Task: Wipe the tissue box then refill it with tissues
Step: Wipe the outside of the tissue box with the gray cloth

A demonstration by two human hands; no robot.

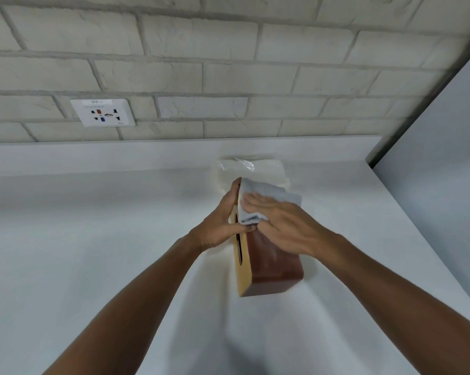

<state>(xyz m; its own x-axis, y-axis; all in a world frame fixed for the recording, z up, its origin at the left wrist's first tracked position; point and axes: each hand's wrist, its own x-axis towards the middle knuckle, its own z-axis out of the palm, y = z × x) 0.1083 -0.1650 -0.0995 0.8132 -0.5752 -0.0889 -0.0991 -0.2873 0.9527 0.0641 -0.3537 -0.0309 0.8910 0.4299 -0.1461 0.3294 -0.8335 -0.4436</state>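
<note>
tissue box (271, 266) lengthwise away, slot (239, 249) facing left

Far end of tissue box (271, 269) hidden under cloth (266, 197) and right hand (280, 226). Slot partly covered by left hand (220, 226). Lower part of tissue pack (244, 167) blocked. Label on socket (103, 112) unreadable, too small. Forearms cut by bottom edge.

White countertop (93, 239), plastic-wrapped tissue pack (255, 169) lying near its back
</note>
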